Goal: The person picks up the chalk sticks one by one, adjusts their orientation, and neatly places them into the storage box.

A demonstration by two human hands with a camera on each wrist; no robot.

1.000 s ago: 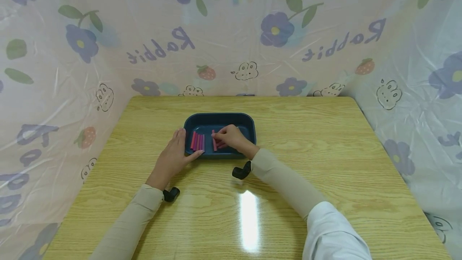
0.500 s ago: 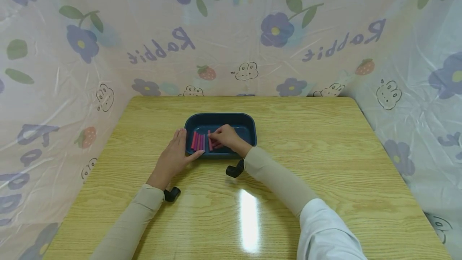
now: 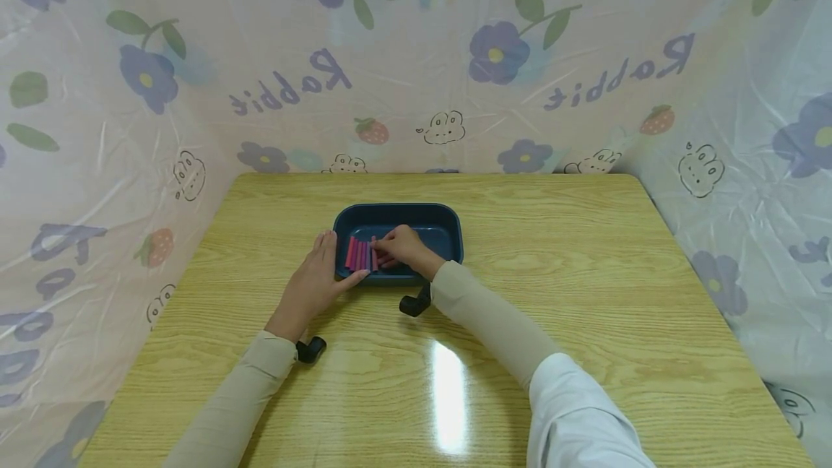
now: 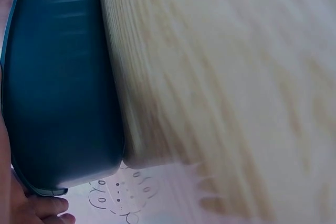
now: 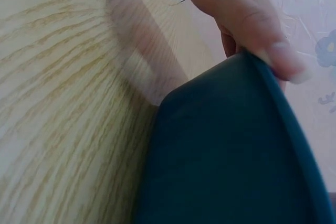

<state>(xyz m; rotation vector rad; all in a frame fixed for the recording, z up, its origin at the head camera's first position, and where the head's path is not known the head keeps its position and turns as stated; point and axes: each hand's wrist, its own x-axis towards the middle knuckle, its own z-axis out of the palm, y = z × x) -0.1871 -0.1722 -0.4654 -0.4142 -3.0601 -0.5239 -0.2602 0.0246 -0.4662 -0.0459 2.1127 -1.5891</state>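
Observation:
A dark blue rectangular tray [image 3: 425,217] stands on the wooden table. My left hand [image 3: 313,282] holds its left end, fingers along the outside and thumb over the front rim. Inside, several slim sticks [image 3: 356,256] in red, pink and purple lie side by side at the left. With thumb and fingertips, my right hand [image 3: 408,245] pinches a pink stick [image 3: 375,261] close beside the right end of that row. In the right wrist view a thumb [image 5: 286,61] laps over the rim of the tray [image 5: 226,145]. The right palm hides part of the tray floor.
The light wooden table [image 3: 585,273] reaches out on all sides of the tray. A patterned curtain [image 3: 403,56] rises behind and at both sides. Black camera mounts [image 3: 416,302] hang at both wrists, the right one near the tray's front wall.
My right hand has moved left, bringing the pink stick from the tray's middle up to the row of sticks. The left hand has kept its hold on the tray with hardly any shift.

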